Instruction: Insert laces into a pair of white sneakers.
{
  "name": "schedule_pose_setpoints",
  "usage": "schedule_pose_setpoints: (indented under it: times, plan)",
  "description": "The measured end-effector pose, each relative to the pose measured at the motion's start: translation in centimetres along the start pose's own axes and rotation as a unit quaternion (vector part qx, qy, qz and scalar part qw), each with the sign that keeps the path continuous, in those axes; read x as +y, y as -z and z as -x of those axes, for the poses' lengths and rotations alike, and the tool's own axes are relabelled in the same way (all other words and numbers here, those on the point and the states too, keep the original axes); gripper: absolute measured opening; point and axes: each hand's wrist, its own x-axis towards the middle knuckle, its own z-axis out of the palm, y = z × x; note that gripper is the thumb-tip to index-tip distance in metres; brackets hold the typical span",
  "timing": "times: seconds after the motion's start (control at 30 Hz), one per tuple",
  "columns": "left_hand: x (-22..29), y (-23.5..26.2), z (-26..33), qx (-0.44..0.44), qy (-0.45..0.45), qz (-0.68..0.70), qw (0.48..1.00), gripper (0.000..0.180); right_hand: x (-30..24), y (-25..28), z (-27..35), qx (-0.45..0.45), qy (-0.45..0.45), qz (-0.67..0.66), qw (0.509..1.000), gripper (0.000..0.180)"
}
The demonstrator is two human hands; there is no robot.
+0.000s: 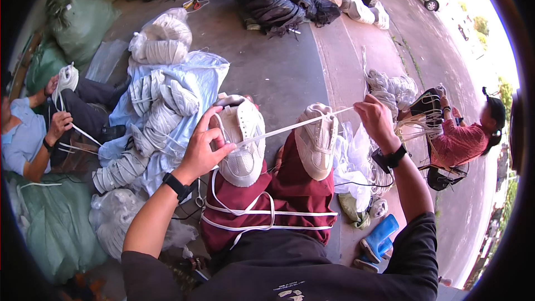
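Two pale sneakers rest toe-down on my thighs: the left sneaker [243,159] and the right sneaker [317,159]. A flat white shoelace [295,125] runs taut on a slant between my hands, passing in front of both shoes. My left hand [203,147] is beside the left sneaker, its thumb and fingers closed on the lace; whether it also grips the shoe's edge I cannot tell. Higher up on the right, my right hand [376,120] pinches the lace's other end. More white lace [273,212] lies in loops across my maroon trousers [292,203].
Bundled pale shoes [161,106] lie on a blue sheet [209,69] at left, beside a seated co-worker [33,134] handling laces. Green sacks [61,228] stand around there. Right are clear plastic bags [354,156], blue boots [380,238] and another seated person [460,139]. Black bundles [278,0] lie ahead.
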Motion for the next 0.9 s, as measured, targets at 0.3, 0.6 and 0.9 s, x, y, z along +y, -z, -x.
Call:
schedule_pose_setpoints:
  times: [0.3, 0.6, 0.9]
  plan:
    - [1.2, -2.3, -2.4, -0.02, 0.02, -0.011, 1.0, 0.032, 17.6, 3.4, 6.5, 0.07, -0.186, 0.1, 0.975, 0.012]
    - [2.6, -3.9, -3.5, -0.031, 0.053, -0.027, 0.998, 0.029, 27.7, 7.2, 13.9, 0.131, -0.31, 0.156, 0.929, 0.013]
    - [4.8, -4.9, -4.5, -0.045, 0.025, -0.058, 0.997, 0.027, 31.1, 9.6, 16.6, 0.213, -0.355, 0.179, 0.892, 0.02]
